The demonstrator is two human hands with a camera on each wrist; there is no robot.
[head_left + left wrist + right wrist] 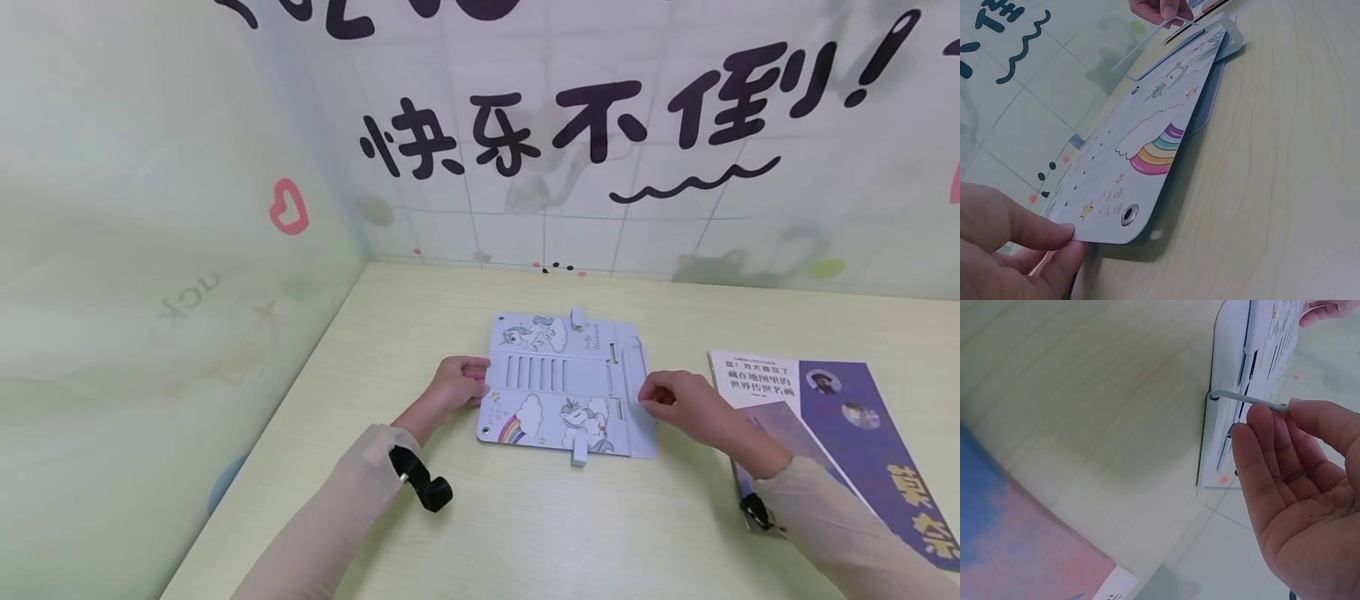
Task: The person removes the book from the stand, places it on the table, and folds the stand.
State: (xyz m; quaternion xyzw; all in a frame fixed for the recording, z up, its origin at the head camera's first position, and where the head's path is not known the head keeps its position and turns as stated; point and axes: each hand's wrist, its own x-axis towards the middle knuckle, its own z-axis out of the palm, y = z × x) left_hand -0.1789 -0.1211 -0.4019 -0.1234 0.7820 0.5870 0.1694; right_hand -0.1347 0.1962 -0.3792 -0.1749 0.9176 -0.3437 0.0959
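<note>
I see my left hand (456,385) pinching the near-left edge of the unicorn book stand (558,385), thumb on top and fingers curled beneath; in the left wrist view that corner is tipped a little off the desk (525,517), probably so the stand stays put while the other hand works at it; the printed rainbow (1159,152) and a metal eyelet (1129,214) sit just beyond my thumb. My right hand (678,400) is at the opposite end of the stand, fingertips closed round a thin wire page holder (1249,400); the right wrist view shows the wire running from my fingertips back into a hole in the stand's ledge, and the palm loose and turned up behind it; I judge the pinch is there to swing the wire outward on its hinge. The stand itself lies folded flat between my two hands, its slotted panel facing up, a small clip at each long edge. Just beyond my right hand, on the outer side, lies a purple book (832,433), partly under that forearm; it does not touch the stand.
</note>
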